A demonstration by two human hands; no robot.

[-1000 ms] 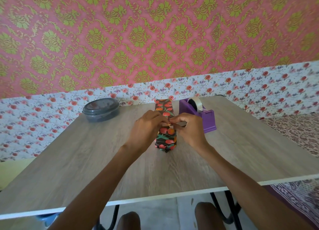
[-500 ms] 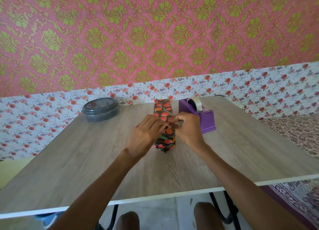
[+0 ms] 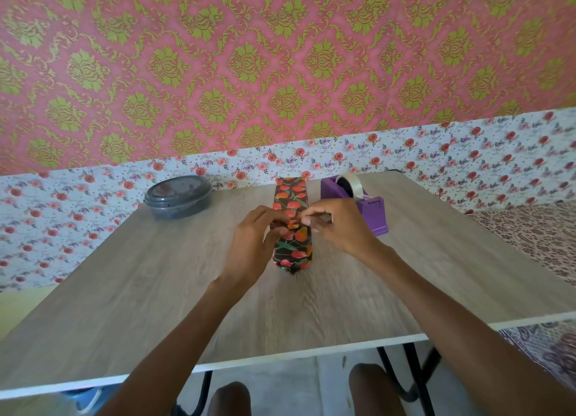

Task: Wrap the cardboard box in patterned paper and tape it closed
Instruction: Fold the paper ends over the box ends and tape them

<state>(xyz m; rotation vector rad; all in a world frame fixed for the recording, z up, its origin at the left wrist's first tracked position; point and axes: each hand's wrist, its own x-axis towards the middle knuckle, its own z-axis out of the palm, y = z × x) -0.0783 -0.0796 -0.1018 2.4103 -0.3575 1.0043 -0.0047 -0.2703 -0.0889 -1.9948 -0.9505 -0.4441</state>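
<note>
My left hand (image 3: 255, 241) and right hand (image 3: 339, 225) both pinch the box (image 3: 291, 194); dispenser (image 3: 369, 205) sits just behind my right, bowl (image 3: 177, 197) off left.

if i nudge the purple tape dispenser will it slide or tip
Probably slides rather than tips: the purple tape dispenser sits low on a broad base on the smooth table. Likely stiff plastic. Its tape roll sits cradled, so it shouldn't roll away.

I see two forearms, left (image 3: 174, 337) and right (image 3: 436, 306), bare right up to the frame's edge. The left hand (image 3: 252, 241) and right hand (image 3: 339, 228) are bare too. Bare knees (image 3: 229, 398) show at the bottom.
</note>
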